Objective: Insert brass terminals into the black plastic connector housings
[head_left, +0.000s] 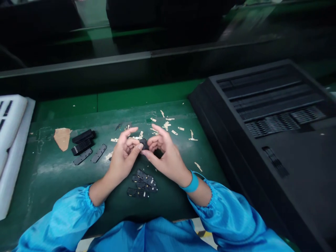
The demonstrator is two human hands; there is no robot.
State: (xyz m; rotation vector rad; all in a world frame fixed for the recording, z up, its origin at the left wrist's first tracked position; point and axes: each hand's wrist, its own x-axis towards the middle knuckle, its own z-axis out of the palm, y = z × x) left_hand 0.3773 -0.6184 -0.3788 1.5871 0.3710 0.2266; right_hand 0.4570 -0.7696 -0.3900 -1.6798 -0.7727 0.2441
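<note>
My left hand [125, 152] and my right hand [165, 154] meet over the green mat [52, 168], both pinching one small black part [144, 143] between fingertips. The fingers of both hands are curled round it. Just below my hands lies a small pile of flat black strips [143, 183]. To the left sit a stack of black strips [83, 141] and two single strips [90, 155]. Both arms wear blue sleeves, and a blue band circles my right wrist.
Pale paper scraps [166, 125] litter the mat beyond my hands. A brown scrap [62, 137] lies at the left. A white foam tray [12, 147] is at the far left. A large black plastic housing [275, 133] fills the right side.
</note>
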